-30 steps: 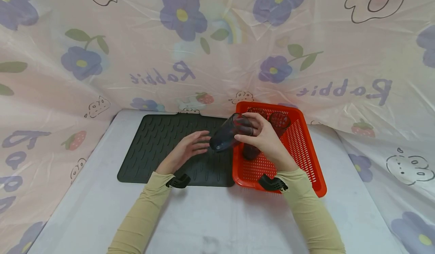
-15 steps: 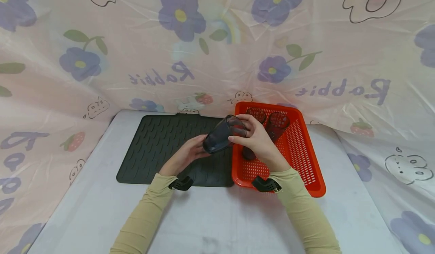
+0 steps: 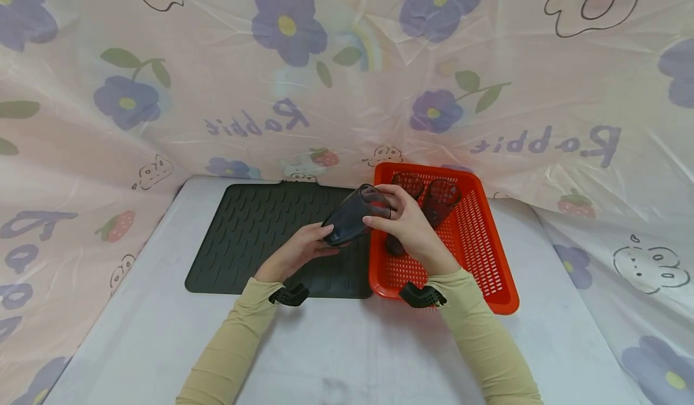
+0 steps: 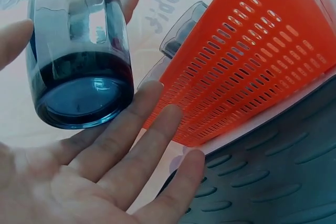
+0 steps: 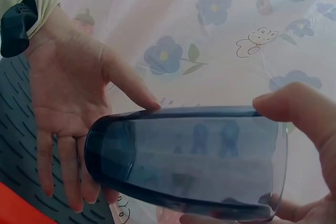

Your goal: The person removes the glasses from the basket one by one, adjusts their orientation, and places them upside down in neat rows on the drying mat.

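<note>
A dark blue-grey transparent drinking glass (image 3: 347, 219) is held tilted in the air where the drying mat meets the basket, its mouth up and to the right. My right hand (image 3: 413, 230) grips it near the rim, thumb on the near side and fingers on the far side. At the base, my left hand (image 3: 295, 252) has its thumb against one side and fingers under the other. The left wrist view shows the thick glass bottom (image 4: 81, 100) above that hand's spread fingers. Nothing shows inside the glass (image 5: 194, 161) in the right wrist view.
A red perforated plastic basket (image 3: 499, 254) stands at the right, with more dark glasses (image 3: 441, 203) leaning inside, partly behind my right hand. To its left lies a dark grey ridged drying mat (image 3: 249, 236) on the white tabletop (image 3: 325, 351). A printed curtain (image 3: 347, 109) hangs behind.
The glass has moved a little left and down, away from the basket. My left hand, apart from it a second ago, has come up to its base and now holds it there.
</note>
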`<move>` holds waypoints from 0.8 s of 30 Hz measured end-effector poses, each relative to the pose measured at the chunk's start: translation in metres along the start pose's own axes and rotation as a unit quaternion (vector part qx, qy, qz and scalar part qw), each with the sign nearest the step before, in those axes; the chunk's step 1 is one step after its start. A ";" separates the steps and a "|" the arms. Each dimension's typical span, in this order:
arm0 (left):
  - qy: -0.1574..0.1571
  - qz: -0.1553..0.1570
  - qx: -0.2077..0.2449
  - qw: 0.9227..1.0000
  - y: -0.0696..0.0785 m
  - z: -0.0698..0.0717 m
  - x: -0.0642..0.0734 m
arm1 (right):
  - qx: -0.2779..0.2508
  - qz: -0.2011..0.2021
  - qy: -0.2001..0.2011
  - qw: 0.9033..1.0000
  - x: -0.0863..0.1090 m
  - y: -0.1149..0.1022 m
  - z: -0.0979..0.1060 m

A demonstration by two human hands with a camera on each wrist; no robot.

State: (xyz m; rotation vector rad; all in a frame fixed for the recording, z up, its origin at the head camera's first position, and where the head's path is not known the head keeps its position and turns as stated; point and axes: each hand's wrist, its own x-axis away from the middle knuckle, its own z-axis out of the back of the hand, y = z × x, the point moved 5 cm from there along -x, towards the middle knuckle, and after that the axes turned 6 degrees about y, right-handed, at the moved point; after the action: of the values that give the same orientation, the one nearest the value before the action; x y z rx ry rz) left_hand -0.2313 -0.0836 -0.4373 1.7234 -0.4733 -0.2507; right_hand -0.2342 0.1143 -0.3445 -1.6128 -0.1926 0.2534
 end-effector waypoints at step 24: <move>0.160 -0.001 -0.011 0.987 0.006 0.024 0.000 | 0.098 -0.082 0.004 0.992 0.001 0.020 0.005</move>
State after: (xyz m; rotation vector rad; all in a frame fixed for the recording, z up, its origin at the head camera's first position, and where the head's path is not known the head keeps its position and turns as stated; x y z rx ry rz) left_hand -0.2423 -0.1060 -0.4367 1.7025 -0.2322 0.0222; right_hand -0.2349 0.1185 -0.3644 -1.3949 -0.2835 0.1340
